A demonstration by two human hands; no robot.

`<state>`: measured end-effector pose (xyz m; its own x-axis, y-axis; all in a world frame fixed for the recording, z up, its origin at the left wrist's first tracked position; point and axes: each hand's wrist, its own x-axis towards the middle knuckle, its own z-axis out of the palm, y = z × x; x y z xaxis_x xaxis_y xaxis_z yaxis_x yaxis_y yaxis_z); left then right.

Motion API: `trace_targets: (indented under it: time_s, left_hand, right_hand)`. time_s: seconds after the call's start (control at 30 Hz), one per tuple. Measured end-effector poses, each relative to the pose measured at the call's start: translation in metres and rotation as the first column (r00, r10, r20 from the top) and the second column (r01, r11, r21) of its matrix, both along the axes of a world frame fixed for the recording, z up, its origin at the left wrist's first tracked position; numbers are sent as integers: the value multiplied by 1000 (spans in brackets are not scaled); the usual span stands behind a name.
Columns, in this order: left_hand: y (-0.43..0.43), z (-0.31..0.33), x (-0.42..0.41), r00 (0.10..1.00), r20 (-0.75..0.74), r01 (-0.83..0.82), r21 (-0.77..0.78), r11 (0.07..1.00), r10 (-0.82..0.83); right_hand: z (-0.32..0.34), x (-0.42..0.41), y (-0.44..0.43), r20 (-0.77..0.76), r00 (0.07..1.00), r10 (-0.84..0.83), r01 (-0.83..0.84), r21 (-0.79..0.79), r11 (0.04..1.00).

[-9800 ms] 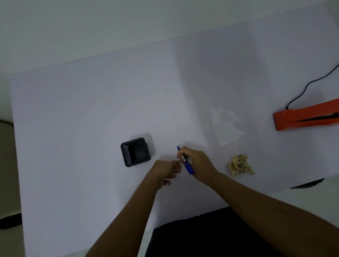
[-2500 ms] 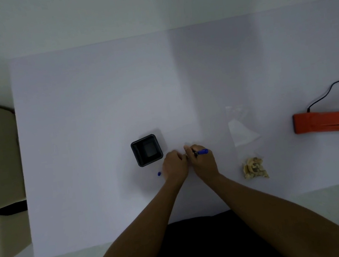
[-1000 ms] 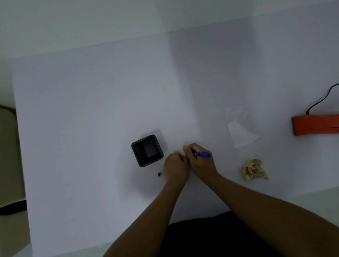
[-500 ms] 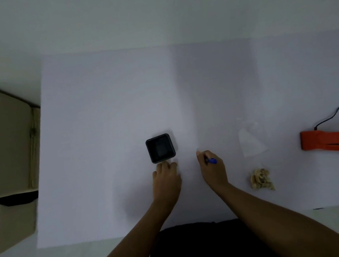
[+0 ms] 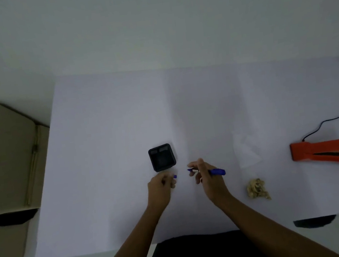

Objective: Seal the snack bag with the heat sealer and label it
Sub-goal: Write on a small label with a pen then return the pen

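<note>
My right hand (image 5: 207, 177) grips a blue marker (image 5: 215, 172) that lies level, its uncapped tip pointing left. My left hand (image 5: 160, 183) pinches the small blue cap (image 5: 175, 176) a short gap away from that tip. A clear plastic bag (image 5: 246, 152) lies flat on the white sheet to the right of my hands. A small heap of pale snacks (image 5: 257, 189) sits loose on the sheet below the bag. The orange heat sealer (image 5: 327, 151) lies at the right edge, its jaw slightly apart, with a black cord running up and right.
A black square pen holder (image 5: 162, 157) stands just above my left hand. A white sheet (image 5: 110, 125) covers the table. A beige box (image 5: 1, 154) sits off the left side. A dark patch shows at the sheet's lower right edge.
My left hand came back from the pen holder area, now holding the cap. My hands have parted, and the marker is turned so its tip faces the cap. The camera tilted down.
</note>
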<state>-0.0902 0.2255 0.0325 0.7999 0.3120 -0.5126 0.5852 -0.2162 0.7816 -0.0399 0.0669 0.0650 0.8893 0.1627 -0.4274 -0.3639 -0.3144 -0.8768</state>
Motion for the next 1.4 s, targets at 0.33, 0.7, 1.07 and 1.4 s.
trace_targets:
  time_s: [0.33,0.7,1.07,1.4]
  left_hand:
    - [6,76,5,976,30,-182,-427,886,215]
    - [-2,89,10,983,6,-161,-434,886,182]
    - [-7,96,20,1000,14,-13,-423,906,21]
    - [10,108,28,996,-86,-40,-647,762,-20]
  right_hand:
    - [51,13,18,176,978,-113,87,152,985]
    - [57,14,22,262,959,-112,89,99,991]
    - [62,21,29,313,945,-93,77,65,995]
    - [68,24,47,376,918,-128,88,120,989]
